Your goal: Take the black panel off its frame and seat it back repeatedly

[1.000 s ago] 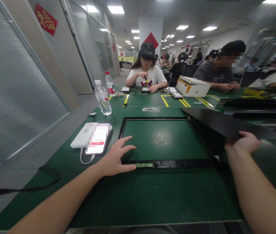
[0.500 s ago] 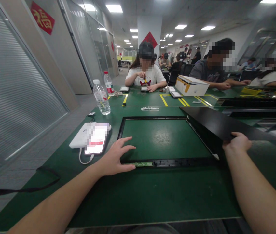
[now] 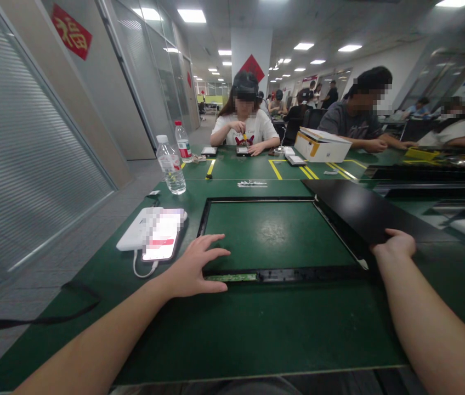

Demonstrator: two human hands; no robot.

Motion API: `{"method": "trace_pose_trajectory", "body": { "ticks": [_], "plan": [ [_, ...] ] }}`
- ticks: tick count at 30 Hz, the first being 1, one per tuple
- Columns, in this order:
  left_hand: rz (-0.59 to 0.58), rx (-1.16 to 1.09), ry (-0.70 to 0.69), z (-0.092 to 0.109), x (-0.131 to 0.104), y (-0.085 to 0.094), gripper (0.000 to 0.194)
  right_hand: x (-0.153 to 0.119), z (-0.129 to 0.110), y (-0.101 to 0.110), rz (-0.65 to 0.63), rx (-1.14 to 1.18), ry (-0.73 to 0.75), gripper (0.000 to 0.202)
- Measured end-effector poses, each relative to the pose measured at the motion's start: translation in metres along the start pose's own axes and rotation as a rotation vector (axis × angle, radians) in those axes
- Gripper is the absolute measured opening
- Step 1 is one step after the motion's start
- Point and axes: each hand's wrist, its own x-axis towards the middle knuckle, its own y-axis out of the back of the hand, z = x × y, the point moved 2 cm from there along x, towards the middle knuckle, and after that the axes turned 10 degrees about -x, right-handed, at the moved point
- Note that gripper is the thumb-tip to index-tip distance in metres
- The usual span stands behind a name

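A black rectangular frame (image 3: pixel 310 275), like a display bezel, lies flat on the green table (image 3: pixel 273 334). Along its near side runs a narrow green circuit board (image 3: pixel 232 277). My left hand (image 3: pixel 193 267) rests at the frame's near left corner, fingers spread, holding nothing. With my right hand (image 3: pixel 395 244) I grip the near edge of a thin black panel (image 3: pixel 364 206); my fingers are partly hidden by the hand itself. The panel is tilted beside the frame's right side, its left edge close to that side.
Left of the frame lie a phone (image 3: pixel 165 235) and a white power bank (image 3: pixel 134 233) with a cable. Two bottles (image 3: pixel 172 167) stand behind them. White scraps (image 3: pixel 252 184) lie beyond the frame. Across the table, a person (image 3: pixel 244 118) works near a white box (image 3: pixel 323 145).
My right hand has shifted slightly left and down with the black panel, which now lies at a lower tilt and reflects more light. My left hand stays almost still.
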Motion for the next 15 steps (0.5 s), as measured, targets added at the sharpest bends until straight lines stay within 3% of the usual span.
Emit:
{"method": "trace_pose_trajectory", "body": {
  "ticks": [4,15],
  "plan": [
    [0.003,-0.010,-0.010,-0.0057,0.0000,-0.0021,0.068,-0.0006,0.0016,0.0013,0.118,-0.032,-0.017,0.037],
    [-0.027,-0.009,0.030,-0.0009,0.0003,-0.0002,0.067,-0.0027,0.0005,0.0002,0.127,-0.066,-0.026,0.033]
  ]
}}
